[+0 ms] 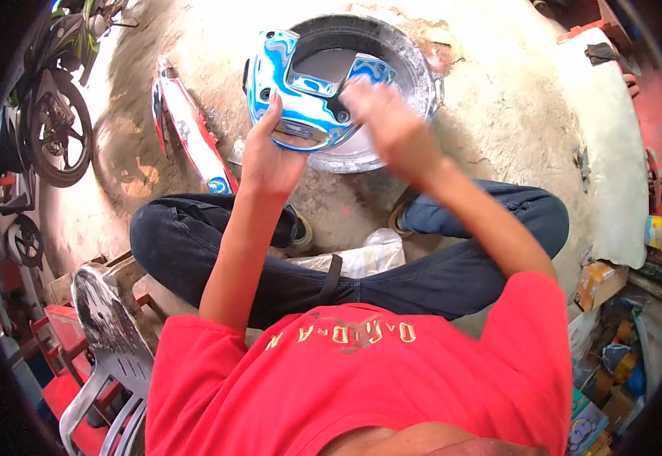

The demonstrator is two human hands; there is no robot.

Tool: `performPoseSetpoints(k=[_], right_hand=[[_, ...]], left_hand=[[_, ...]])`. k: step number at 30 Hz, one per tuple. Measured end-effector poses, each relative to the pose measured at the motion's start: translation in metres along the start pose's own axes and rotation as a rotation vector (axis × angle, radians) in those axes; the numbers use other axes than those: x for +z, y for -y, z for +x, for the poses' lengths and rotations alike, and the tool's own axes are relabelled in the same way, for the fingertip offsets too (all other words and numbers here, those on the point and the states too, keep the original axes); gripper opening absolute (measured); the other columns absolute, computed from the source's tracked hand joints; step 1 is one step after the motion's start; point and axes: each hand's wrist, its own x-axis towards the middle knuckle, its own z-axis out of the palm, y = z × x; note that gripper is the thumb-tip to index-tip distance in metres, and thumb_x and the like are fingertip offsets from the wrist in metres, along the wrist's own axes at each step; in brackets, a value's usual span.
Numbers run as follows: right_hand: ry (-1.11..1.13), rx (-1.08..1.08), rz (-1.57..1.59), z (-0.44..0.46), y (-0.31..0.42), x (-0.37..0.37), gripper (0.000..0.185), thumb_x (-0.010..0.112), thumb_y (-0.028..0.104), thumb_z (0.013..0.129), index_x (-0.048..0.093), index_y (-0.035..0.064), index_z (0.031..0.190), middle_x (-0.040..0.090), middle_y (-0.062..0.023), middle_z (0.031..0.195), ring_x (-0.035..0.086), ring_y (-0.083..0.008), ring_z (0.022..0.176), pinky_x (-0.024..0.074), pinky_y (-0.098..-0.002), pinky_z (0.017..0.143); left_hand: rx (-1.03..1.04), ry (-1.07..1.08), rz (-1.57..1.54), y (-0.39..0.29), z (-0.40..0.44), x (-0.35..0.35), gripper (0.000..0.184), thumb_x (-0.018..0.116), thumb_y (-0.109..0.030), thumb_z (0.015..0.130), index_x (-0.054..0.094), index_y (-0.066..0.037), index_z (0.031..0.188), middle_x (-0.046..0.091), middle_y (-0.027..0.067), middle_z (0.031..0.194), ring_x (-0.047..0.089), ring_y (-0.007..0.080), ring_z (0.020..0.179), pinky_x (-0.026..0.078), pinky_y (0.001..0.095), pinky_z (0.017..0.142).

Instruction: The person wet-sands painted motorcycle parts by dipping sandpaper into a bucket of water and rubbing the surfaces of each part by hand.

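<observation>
A glossy plastic panel [300,105] with a swirling blue, white and silver pattern, like a motorcycle fairing part, is held over a round black basin [426,83] with cloudy liquid inside. My left hand [276,148] grips the panel's near left edge, thumb on top and the other fingers beneath it. At the panel's right side is my right hand [393,125], its fingers smeared by motion. Whether that hand holds anything cannot be made out.
A long red and white panel [194,137] lies on the concrete floor to the left. Motorcycles with a black wheel [59,129] stand beyond it. A grey plastic chair [122,349] is at lower left, a cardboard box [600,285] at right. A wrapped white bundle [361,260] lies between my legs.
</observation>
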Motion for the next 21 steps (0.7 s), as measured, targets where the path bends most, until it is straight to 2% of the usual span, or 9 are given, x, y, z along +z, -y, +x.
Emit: performPoseSetpoints(k=[1,2,4,7,10,12,14,18,21], right_hand=[[0.029,-0.021,0.114,0.0,0.029,0.0,0.045,0.054,-0.001,0.091,0.058,-0.0013,0.136,0.065,-0.0185,0.134,0.063,-0.0305,0.124,0.0483,-0.0444,0.109],[0.036,-0.147,0.168,-0.003,0.043,0.0,0.043,0.055,-0.001,0.091,0.06,-0.001,0.134,0.065,-0.0176,0.134,0.064,-0.0292,0.124,0.0491,-0.044,0.107],[0.029,-0.126,0.171,0.002,0.021,-0.003,0.043,0.054,-0.001,0.091,0.06,-0.0006,0.133,0.064,-0.0186,0.134,0.064,-0.0308,0.123,0.0494,-0.0445,0.107],[-0.036,0.294,-0.022,0.012,-0.035,-0.006,0.042,0.052,-0.003,0.092,0.06,0.0005,0.133,0.064,-0.0203,0.133,0.064,-0.0342,0.122,0.0492,-0.0462,0.107],[0.0,0.054,0.002,-0.002,-0.003,0.005,0.041,0.052,-0.001,0.093,0.06,0.0004,0.133,0.064,-0.0193,0.133,0.063,-0.0321,0.124,0.0489,-0.0456,0.108],[0.044,-0.124,0.146,-0.001,0.043,0.002,0.038,0.055,0.004,0.094,0.062,-0.0001,0.131,0.065,-0.017,0.134,0.061,-0.0278,0.128,0.0473,-0.0439,0.11],[0.074,-0.136,0.143,0.003,0.035,-0.008,0.04,0.055,0.004,0.093,0.06,0.0003,0.133,0.065,-0.0166,0.134,0.062,-0.029,0.127,0.047,-0.0437,0.11],[0.019,0.157,-0.19,0.018,-0.032,-0.019,0.046,0.055,-0.001,0.09,0.057,-0.0009,0.136,0.062,-0.0177,0.138,0.061,-0.0322,0.127,0.0468,-0.044,0.11],[0.023,-0.057,0.031,0.005,0.007,-0.005,0.043,0.055,0.002,0.092,0.059,-0.0006,0.134,0.065,-0.0183,0.134,0.063,-0.03,0.125,0.0483,-0.0433,0.109]], left_hand=[[0.01,0.01,0.011,0.0,0.002,-0.008,0.035,0.051,-0.025,0.107,0.051,-0.008,0.138,0.06,0.0107,0.135,0.058,0.028,0.126,0.045,0.0531,0.108],[0.019,0.021,0.029,0.0,0.005,-0.015,0.035,0.051,-0.025,0.107,0.051,-0.008,0.138,0.061,0.0105,0.134,0.058,0.0279,0.125,0.045,0.0532,0.108],[0.027,-0.014,0.016,0.001,0.004,-0.019,0.037,0.051,-0.026,0.107,0.051,-0.008,0.139,0.061,0.0109,0.135,0.059,0.0281,0.124,0.045,0.0533,0.108],[0.037,-0.062,0.048,-0.001,-0.008,0.012,0.039,0.05,-0.028,0.107,0.05,-0.008,0.14,0.06,0.0115,0.136,0.06,0.0293,0.124,0.046,0.0533,0.107],[0.02,0.022,0.004,-0.002,0.0,-0.001,0.039,0.05,-0.028,0.108,0.049,-0.007,0.14,0.06,0.0124,0.136,0.059,0.0298,0.125,0.046,0.0528,0.107],[0.031,0.034,0.025,-0.002,0.002,-0.009,0.04,0.05,-0.028,0.107,0.049,-0.007,0.14,0.061,0.0137,0.136,0.06,0.0297,0.125,0.047,0.0517,0.107],[0.034,0.073,0.006,0.0,0.003,-0.017,0.04,0.051,-0.028,0.107,0.048,-0.006,0.141,0.061,0.014,0.135,0.06,0.0296,0.125,0.047,0.0513,0.107],[0.015,0.002,0.008,0.003,-0.01,0.01,0.04,0.052,-0.028,0.107,0.049,-0.007,0.141,0.061,0.0137,0.134,0.06,0.0294,0.125,0.047,0.0503,0.107],[-0.017,0.075,0.023,0.003,-0.001,-0.002,0.04,0.053,-0.027,0.106,0.049,-0.008,0.141,0.06,0.0111,0.137,0.059,0.0292,0.126,0.046,0.0519,0.107]])
